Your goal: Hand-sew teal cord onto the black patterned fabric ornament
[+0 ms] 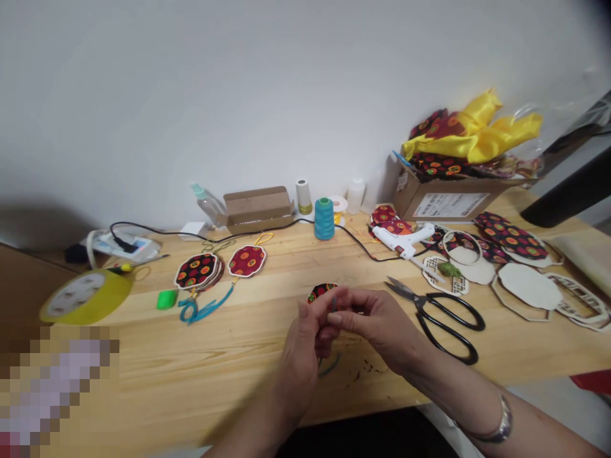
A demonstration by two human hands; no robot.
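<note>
Over the bench [214, 356] near its front edge, your right hand [372, 315] pinches between its fingers a thin teal thread [334, 304], likely light, limp and best held near its end; whether your left hand [301, 331] grips it, I cannot tell.

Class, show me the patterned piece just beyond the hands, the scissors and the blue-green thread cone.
Patterned piece [319, 292]: head view, on its visible dark top.
Scissors [420, 301]: head view, at the pivot.
Thread cone [324, 222]: head view, on the wound thread's side.
</note>
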